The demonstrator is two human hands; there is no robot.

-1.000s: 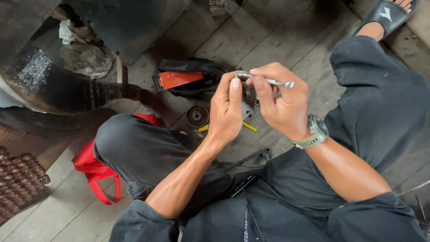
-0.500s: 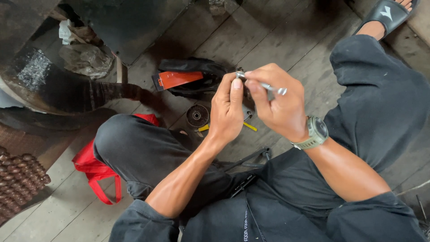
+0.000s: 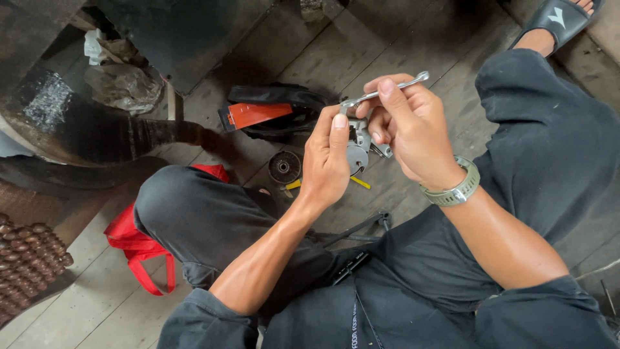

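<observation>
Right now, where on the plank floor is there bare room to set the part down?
Bare planks lie beyond the black and orange tool bag, toward the black sandal. It is crowded under the hands, around the round dark disc and yellow-handled tool.

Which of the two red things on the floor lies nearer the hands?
The orange-red flat piece on the black pouch, just beyond the left hand; the red bag lies under the knee.

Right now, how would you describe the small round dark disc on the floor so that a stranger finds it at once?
Start at the person's bent knee in dark trousers, beside the red bag. Just beyond it, on the wooden floor, lies the round dark disc, left of the left hand. It is below the black pouch with an orange flap, and is the only ribbed, wheel-like piece.
</observation>
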